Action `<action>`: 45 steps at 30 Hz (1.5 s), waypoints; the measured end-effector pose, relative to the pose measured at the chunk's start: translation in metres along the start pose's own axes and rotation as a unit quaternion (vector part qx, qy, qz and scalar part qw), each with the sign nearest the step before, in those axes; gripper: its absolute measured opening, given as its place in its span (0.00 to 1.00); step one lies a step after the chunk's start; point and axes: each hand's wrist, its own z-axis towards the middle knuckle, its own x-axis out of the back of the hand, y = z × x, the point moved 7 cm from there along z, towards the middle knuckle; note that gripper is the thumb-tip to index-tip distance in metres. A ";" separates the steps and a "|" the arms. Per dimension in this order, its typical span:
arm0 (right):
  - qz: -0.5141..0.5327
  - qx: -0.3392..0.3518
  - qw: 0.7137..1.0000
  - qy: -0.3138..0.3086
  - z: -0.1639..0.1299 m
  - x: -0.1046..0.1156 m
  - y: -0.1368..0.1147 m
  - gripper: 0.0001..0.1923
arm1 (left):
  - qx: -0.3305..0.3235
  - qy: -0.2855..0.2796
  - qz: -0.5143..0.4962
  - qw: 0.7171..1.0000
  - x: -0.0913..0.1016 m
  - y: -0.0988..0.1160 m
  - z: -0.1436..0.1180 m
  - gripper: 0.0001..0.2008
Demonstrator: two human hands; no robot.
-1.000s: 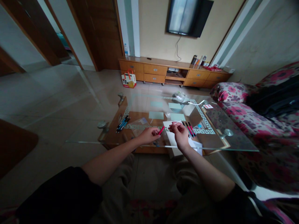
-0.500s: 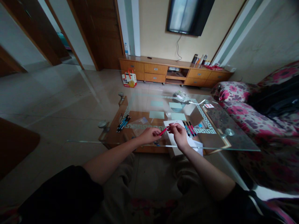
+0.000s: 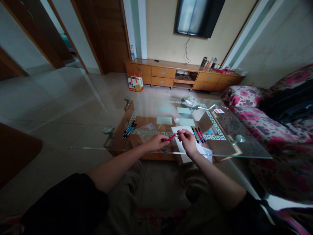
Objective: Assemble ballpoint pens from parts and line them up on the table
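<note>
Here the left hand [image 3: 156, 142] is closed around the rear part of a red pen barrel [image 3: 171, 137], which sticks out from the fingers toward the right and a little away from the person. The long axis of the barrel runs from lower left to upper right, and its free end points directly to the right hand [image 3: 187, 141]. The right hand is pinched on something very thin and pale, probably a pen refill [image 3: 180, 130], but it is too small to say surely. This thin piece lies almost on the same line as the barrel, and its near end comes up to the open end of the barrel; I cannot tell if they touch or if it is already a little inside. Both hands hover just above the near edge of the glass coffee table [image 3: 244, 150], over a white sheet of paper [image 3: 175, 129].

To the right of the right hand, a small row of red and black pens [image 3: 198, 134] lies on the glass, near but apart from the fingers. Well to the left, another bundle of dark and blue pens [image 3: 129, 128] rests on the table. The right hand is nearer to the red and black row; the left hand is nearer to the bundle, though well apart from it.
</note>
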 end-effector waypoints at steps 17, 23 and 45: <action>0.014 0.017 1.000 -0.013 0.000 -0.001 -0.004 0.18 | 0.017 -0.019 -0.021 0.999 -0.004 0.001 0.000 0.14; 0.015 0.009 1.000 -0.005 0.001 0.002 -0.002 0.17 | 0.014 -0.012 -0.025 1.000 -0.002 0.000 0.000 0.14; -0.019 0.040 0.998 -0.034 -0.003 -0.005 -0.009 0.17 | 0.007 0.005 -0.009 1.000 0.002 -0.002 0.000 0.13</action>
